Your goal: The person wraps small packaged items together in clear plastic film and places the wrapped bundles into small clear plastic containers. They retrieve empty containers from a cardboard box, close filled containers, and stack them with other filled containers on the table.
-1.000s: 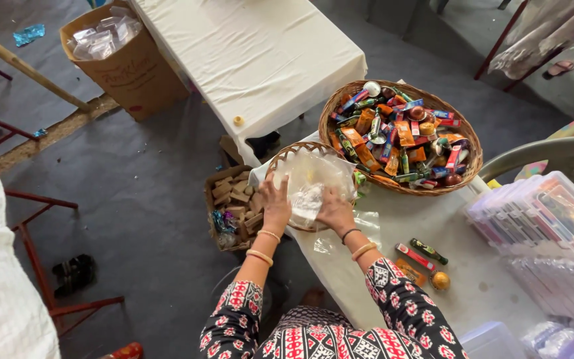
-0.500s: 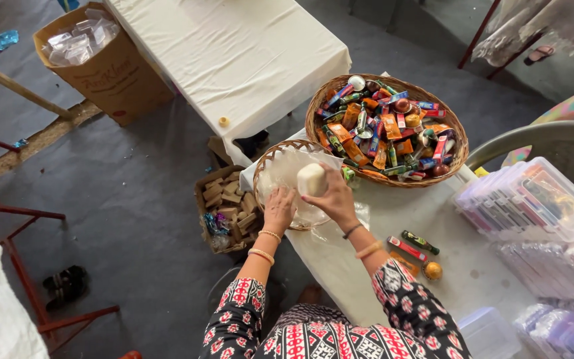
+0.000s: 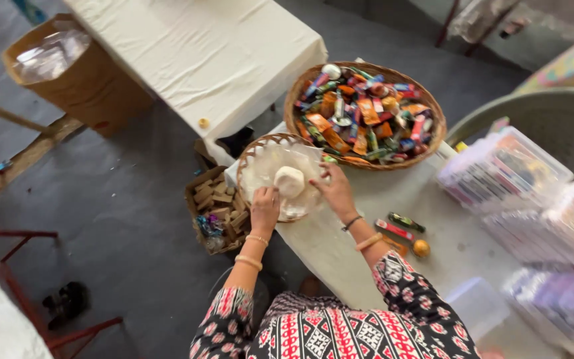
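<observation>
White round lump in small wicker basket, just beyond and between both sets of fingertips; left hand curled at basket rim, right hand spread flat, nearer; no clear long axis.

Black floral sleeves, bangles on both wrists.

White round piece now uncovered, lying in small basket
</observation>
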